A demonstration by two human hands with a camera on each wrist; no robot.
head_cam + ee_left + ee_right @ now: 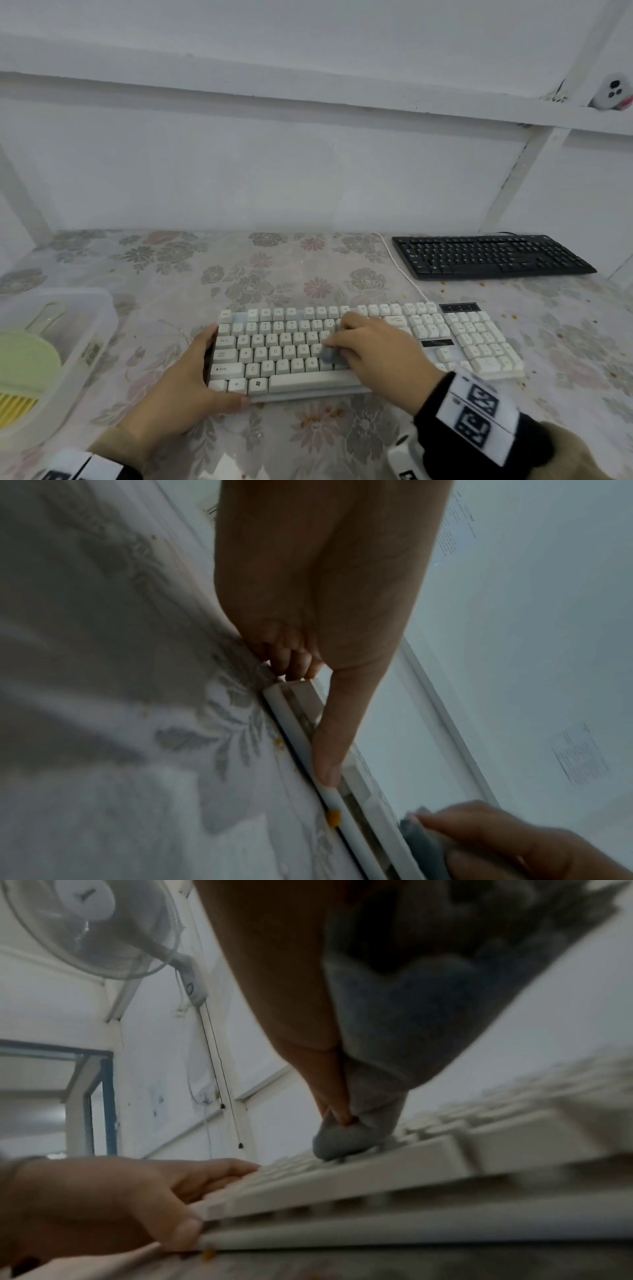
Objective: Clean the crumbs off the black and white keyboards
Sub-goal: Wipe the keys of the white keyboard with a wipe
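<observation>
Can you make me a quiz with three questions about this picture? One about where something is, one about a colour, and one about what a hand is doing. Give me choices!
1. Where is the flat black keyboard?
A. far right of the flowery table
B. inside the clear plastic box
C. under the white keyboard

2. What colour is the soft cloth in the right hand?
A. red
B. grey-blue
C. yellow

3. What is the left hand doing?
A. waving in the air
B. holding a brush
C. gripping the white keyboard at its left end

Answers: 1 A, it lies at the back right; 2 B, the right wrist view shows grey-blue fabric; 3 C, its thumb and fingers clasp the keyboard's corner.
</observation>
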